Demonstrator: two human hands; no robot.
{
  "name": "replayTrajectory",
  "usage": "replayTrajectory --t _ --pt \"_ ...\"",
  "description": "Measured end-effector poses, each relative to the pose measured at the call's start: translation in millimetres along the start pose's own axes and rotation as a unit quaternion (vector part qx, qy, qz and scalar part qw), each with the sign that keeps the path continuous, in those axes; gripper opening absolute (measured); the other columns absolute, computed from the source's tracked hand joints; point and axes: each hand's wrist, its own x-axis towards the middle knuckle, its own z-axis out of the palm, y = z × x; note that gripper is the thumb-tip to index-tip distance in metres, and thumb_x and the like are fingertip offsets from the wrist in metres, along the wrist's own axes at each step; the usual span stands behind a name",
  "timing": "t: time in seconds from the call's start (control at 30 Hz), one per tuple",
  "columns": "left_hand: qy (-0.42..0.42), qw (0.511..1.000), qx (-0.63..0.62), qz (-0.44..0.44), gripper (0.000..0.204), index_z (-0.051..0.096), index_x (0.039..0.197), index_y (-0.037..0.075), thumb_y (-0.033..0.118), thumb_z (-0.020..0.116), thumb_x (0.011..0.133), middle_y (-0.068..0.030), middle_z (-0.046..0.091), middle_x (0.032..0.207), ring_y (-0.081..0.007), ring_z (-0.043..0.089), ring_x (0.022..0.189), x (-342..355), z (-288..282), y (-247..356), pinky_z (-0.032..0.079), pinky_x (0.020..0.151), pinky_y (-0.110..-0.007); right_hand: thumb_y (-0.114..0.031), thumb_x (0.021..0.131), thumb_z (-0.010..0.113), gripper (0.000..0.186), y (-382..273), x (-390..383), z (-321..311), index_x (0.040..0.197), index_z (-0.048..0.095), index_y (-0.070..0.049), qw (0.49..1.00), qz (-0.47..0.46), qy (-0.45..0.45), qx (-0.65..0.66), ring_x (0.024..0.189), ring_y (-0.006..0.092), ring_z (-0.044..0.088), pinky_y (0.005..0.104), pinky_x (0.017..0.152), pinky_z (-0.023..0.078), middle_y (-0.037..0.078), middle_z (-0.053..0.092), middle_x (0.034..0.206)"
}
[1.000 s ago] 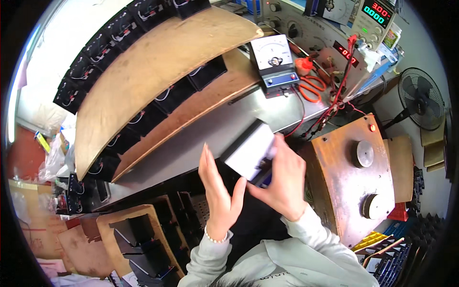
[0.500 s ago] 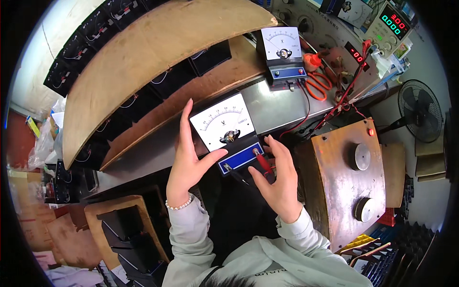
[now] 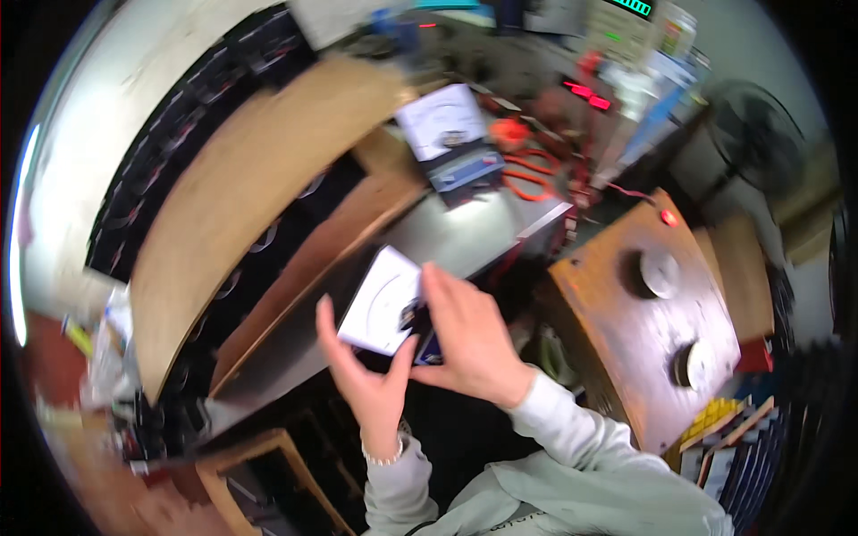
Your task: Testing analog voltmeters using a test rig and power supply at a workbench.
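Observation:
An analog panel voltmeter [image 3: 380,308] with a white dial face and a dark lower housing is held between both my hands above the gap in front of the bench. My left hand [image 3: 371,380] grips its left and lower side, fingers along the edge and thumb at the bottom. Across its right side and blue terminal strip lies my right hand [image 3: 474,335], hiding most of that end. No clips show on the strip, though much of it is covered. A second similar voltmeter [image 3: 444,121] stands on the metal bench, beside orange-handled scissors [image 3: 529,183].
A curved wooden shelf [image 3: 259,134] with dark meter cases below and above it runs along the left. On the right stand a wooden box with two round metal knobs [image 3: 660,273] and a black fan [image 3: 755,134]. A power supply [image 3: 621,36] is at the back.
The view has swung and blurred. The held voltmeter has turned and tilted, my right hand has moved onto it, and the red and black clips no longer show.

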Motion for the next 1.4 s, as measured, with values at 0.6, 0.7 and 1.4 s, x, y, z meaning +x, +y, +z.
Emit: replayTrajectory --t 0.6,0.7,1.4 --pt "-0.204 0.973 -0.102 -0.043 0.016 0.066 0.101 -0.003 0.009 0.058 0.096 -0.0127 0.068 0.108 -0.0198 0.063 0.1 -38.9 -11.3 37.2 0.048 0.09 -0.03 -0.073 0.063 0.081 0.103 268.4 -117.7 -222.1 0.117 0.063 0.013 0.784 0.497 0.167 -0.331 0.111 0.0387 0.068 0.0436 0.095 0.052 0.029 0.07 0.114" --pt "-0.516 0.831 -0.207 -0.03 0.038 0.063 0.13 -0.001 0.016 0.063 0.096 -0.0174 0.064 0.132 -0.032 0.057 0.128 -67.6 -12.4 23.8 0.044 0.108 -0.042 -0.077 0.062 0.077 0.107 267.7 -117.1 -204.1 0.118 0.063 0.013 0.785 0.515 0.145 -0.313 0.113 0.0385 0.067 0.0447 0.098 0.05 0.029 0.069 0.116" --pt "-0.191 0.966 -0.134 -0.11 0.053 0.055 0.135 0.0 0.01 0.074 0.087 -0.0153 0.067 0.119 -0.0257 0.065 0.112 -86.7 -39.9 9.1 0.046 0.102 -0.037 -0.024 0.072 0.089 0.105 51.9 -73.7 -47.2 0.153 0.03 0.008 0.943 0.17 0.279 -0.069 0.137 0.0313 0.045 0.0429 0.117 0.032 0.025 0.043 0.152"
